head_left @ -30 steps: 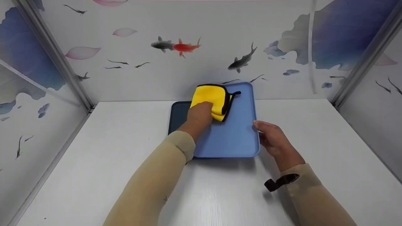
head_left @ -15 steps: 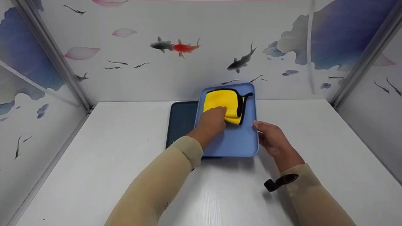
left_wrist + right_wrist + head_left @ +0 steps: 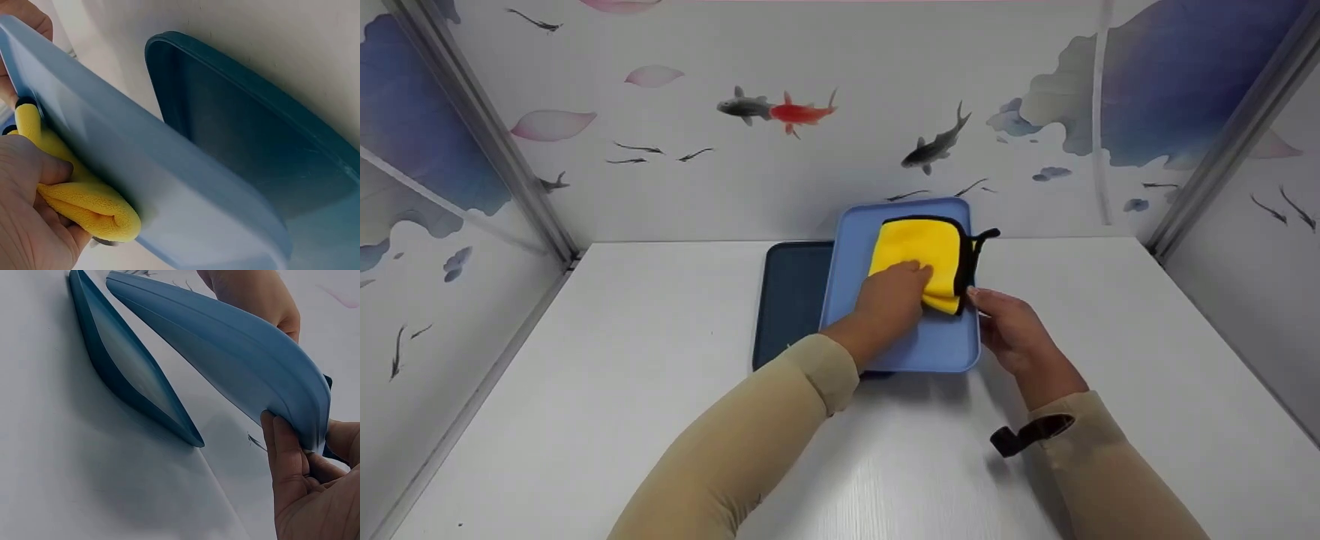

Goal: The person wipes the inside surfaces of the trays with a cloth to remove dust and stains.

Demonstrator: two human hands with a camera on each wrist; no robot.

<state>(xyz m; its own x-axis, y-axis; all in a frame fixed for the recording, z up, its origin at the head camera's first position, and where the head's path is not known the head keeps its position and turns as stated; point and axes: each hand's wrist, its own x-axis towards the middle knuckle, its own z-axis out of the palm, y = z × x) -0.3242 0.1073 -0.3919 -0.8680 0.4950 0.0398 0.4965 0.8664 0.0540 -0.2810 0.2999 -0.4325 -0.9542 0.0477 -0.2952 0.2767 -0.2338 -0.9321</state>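
A light blue tray point(image 3: 847, 247) is held up and tilted over the table, its right edge gripped by my right hand point(image 3: 1016, 330). In the right wrist view, the fingers point(image 3: 284, 450) of that hand lie under the tray's underside, with the thumb at the rim. My left hand point(image 3: 891, 304) pinches a folded yellow cloth point(image 3: 919, 244) with black edging against the tray's face. Seen from the left wrist, the thumb and fingers clasp the folded cloth point(image 3: 90, 208). The cloth's black loop point(image 3: 986, 236) sticks out past the tray's right rim.
A dark teal tray point(image 3: 787, 300) lies on the white table point(image 3: 660, 360) behind and left of the blue one, partly covered by it. The back wall point(image 3: 675, 187), printed with fish and petals, stands close behind both trays. Side panels with metal posts point(image 3: 510, 172) flank the table.
My left hand has moved right and slightly toward me across the blue tray, taking the cloth from its left side to its right edge. The right hand stays almost where it was.
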